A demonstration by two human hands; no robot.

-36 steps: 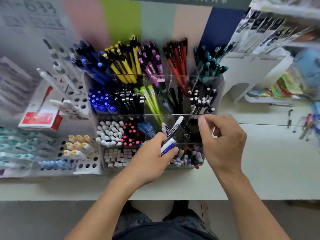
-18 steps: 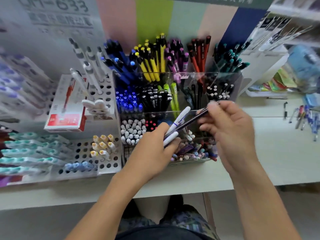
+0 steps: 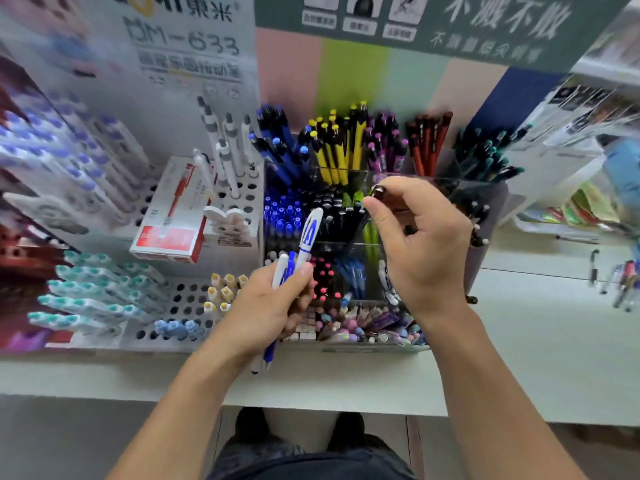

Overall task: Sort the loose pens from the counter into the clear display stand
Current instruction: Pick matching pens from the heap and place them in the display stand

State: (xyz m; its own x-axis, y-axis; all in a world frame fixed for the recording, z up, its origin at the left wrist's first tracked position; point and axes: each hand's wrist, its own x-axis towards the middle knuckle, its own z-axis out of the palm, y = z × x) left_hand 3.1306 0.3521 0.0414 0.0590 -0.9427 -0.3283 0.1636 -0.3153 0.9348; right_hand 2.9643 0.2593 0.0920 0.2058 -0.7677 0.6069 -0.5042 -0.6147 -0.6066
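Note:
The clear display stand [image 3: 485, 216] stands on the counter with tiered compartments packed with blue, yellow, purple, red, teal and black pens. My left hand [image 3: 266, 310] grips a small bundle of white-and-blue pens [image 3: 304, 244] in front of the stand's lower tiers. My right hand [image 3: 419, 244] hovers over the middle tier and pinches a dark pen [image 3: 379, 192] by its top end. Most of that pen is hidden behind my fingers. Several loose pens [image 3: 620, 278] lie on the counter at the far right.
White perforated pen racks [image 3: 187, 299] with white and teal pens stand left of the stand, beside a red-and-white pen box [image 3: 169, 233]. A poster backboard rises behind. The pale counter [image 3: 540, 344] runs to the right, with packaged goods at the back right.
My right hand pulled a dark pen out of the bundle in my left hand and raised it over the stand's middle tier. The view tilted upward.

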